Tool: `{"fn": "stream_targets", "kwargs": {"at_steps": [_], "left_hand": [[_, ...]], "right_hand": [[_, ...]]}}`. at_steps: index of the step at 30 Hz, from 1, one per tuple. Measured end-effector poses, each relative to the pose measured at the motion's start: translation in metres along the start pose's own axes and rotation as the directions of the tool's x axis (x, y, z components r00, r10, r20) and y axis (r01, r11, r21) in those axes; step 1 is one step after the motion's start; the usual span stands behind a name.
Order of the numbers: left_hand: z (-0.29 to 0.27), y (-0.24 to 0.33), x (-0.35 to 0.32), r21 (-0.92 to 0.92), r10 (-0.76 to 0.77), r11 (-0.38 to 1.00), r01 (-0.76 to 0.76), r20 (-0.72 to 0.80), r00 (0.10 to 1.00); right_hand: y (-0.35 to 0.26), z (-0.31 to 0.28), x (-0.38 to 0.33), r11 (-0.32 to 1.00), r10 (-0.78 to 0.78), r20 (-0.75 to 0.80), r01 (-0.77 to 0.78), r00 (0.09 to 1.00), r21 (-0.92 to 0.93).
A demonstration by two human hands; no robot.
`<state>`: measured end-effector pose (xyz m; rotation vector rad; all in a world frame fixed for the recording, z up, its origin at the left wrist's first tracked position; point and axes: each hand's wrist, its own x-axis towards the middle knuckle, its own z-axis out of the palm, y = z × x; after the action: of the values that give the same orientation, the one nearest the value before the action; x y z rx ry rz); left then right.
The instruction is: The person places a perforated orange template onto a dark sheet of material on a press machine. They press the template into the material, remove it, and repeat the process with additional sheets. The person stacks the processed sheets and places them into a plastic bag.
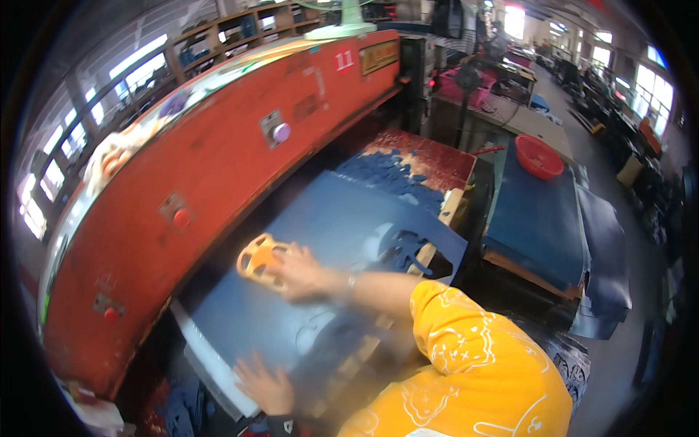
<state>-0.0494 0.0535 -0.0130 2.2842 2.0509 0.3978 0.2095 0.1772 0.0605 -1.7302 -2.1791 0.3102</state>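
A blue sheet (328, 211) lies across the bed under the red beam of a cutting press (233, 138). My right hand (295, 273) grips the near side of an orange cutting die (256, 256), a rounded frame with openings, resting on the sheet close below the beam. Nearer to me and to the left, my left hand (263, 384) rests at the sheet's near left edge, fingers spread and slightly blurred. Cut-out openings (411, 251) show at the sheet's right end, and a curved outline (313, 331) lies between my hands.
Blue scraps (386, 175) cover part of a reddish board beyond the sheet. To the right stands a stack of dark blue sheets (535, 218) with a red basket (539, 156) on it. Buttons (180, 217) stick out from the press beam. A pink basket (466, 84) sits farther back.
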Motion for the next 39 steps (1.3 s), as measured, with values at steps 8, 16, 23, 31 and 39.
{"fn": "stream_targets", "kwargs": {"at_steps": [8,16,23,31,39], "left_hand": [[-0.014,0.017,0.0,0.104,0.135,0.986,-0.128,-0.064,0.989],[-0.02,-0.014,-0.012,-0.022,0.172,0.985,-0.174,-0.069,0.983],[-0.006,-0.072,-0.016,-0.21,0.249,0.929,-0.304,-0.251,0.935],[-0.015,-0.111,-0.018,-0.315,0.212,0.897,-0.309,-0.306,0.928],[-0.002,-0.123,-0.02,-0.387,0.12,0.891,-0.237,-0.302,0.946]], "right_hand": [[0.159,-0.051,-0.06,0.981,0.182,-0.129,-0.189,0.975,-0.046],[0.17,-0.037,-0.088,0.959,0.239,-0.072,-0.247,0.968,-0.138],[0.0,0.032,-0.033,0.903,-0.41,-0.056,0.397,0.91,-0.165],[-0.019,0.047,-0.007,0.982,-0.035,0.203,0.071,0.979,-0.175],[-0.044,0.059,-0.006,0.998,-0.03,0.142,0.038,0.989,-0.048]]}}
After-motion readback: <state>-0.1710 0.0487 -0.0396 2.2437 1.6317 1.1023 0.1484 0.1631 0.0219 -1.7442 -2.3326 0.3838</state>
